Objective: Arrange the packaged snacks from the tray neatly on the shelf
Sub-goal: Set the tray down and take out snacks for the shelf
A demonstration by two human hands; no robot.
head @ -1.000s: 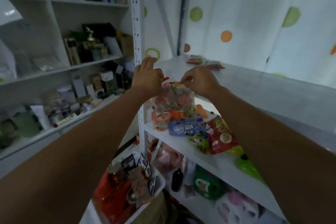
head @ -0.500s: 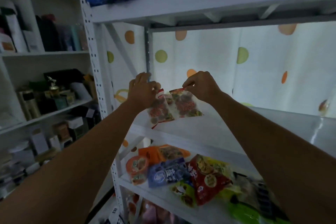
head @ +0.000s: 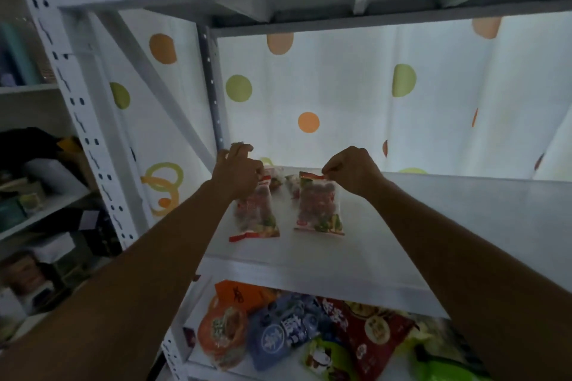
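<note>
As the left packet (head: 255, 213) and right packet (head: 318, 210) stood on the shelf (head: 402, 226) at frame centre, the left hand (head: 236, 173) and right hand (head: 353, 170) each pinched a top seam, likely the best hold on such light, floppy, slippery bags.

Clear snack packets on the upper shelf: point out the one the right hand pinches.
The right packet, whose red top edge the right hand pinches. The left packet is held by the left hand instead.
</note>
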